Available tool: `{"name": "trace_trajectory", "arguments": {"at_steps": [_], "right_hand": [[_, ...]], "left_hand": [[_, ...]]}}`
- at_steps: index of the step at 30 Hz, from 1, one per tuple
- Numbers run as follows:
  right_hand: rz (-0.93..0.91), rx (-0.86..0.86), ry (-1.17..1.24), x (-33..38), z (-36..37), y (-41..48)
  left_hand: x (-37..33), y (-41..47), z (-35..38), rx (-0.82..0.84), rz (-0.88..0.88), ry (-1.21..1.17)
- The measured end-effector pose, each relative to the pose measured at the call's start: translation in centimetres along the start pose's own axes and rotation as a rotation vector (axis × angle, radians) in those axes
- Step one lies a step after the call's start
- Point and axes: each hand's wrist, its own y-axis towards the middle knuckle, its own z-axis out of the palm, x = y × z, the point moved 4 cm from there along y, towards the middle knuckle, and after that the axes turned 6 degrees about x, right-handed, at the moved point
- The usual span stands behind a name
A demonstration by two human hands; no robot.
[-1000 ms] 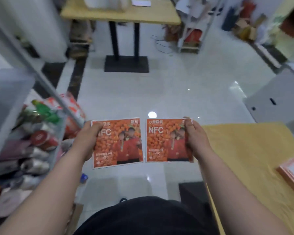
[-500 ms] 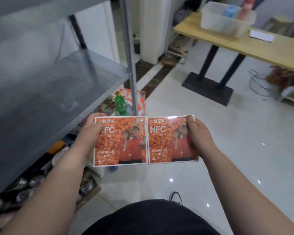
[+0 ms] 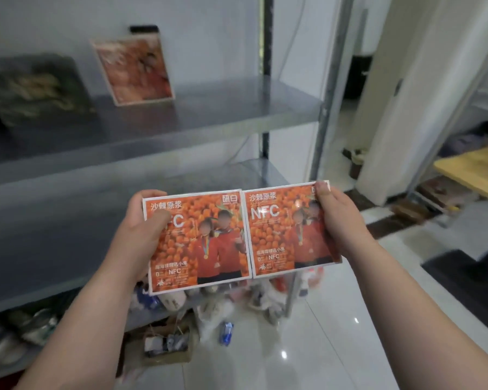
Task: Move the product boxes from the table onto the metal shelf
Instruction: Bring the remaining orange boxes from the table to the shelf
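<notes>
While two orange product boxes are held edge to edge in the air before the metal shelf, each hand has one.

- Left hand: grasps the left box by its left edge, with the thumb across the front and the fingers behind.
- Right hand: grasps the right box by its right edge in the same way.
- Print, both fronts: white "沙棘原浆" at top left with a large "NFC" below it. On the left box the thumb covers the "N". A small "NFC" sits in the bottom line and a white logo at top right. The finer text is too small to read.
- Shelf, upper tier: a third orange box stands upright at the back with a dark box to its left. Both are blurred and their lettering is unreadable.
- Floor under the shelf: a loose clutter of packets.
</notes>
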Motion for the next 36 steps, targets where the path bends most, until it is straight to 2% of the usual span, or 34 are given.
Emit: {"name": "trace_trajectory", "arguments": {"at_steps": [6, 15, 18, 25, 29, 36], "right_hand": [[-0.198, 0.055, 0.020, 10.0, 2.8, 6.0], [-0.403, 0.048, -0.007, 20.5, 6.5, 13.5], [-0.454, 0.002, -0.073, 22.2, 7.6, 16.1], [-0.491, 0.014, 0.016, 22.6, 10.0, 21.7], [-0.516, 0.080, 0.047, 22.5, 10.8, 25.3], [-0.525, 0.291, -0.225, 23.6, 10.5, 31.8]], "left_hand": [[-8.2, 1.9, -3.6, -0.126, 0.196, -0.058], [-15.4, 10.5, -7.7, -0.142, 0.383, -0.114], [-16.1, 14.5, -8.4, -0.113, 0.426, -0.073], [-17.2, 22.4, -8.8, -0.053, 0.423, -0.029], [-17.9, 25.8, -8.7, -0.080, 0.405, 0.050], [-17.6, 28.3, -9.5, -0.167, 0.406, 0.340]]}}
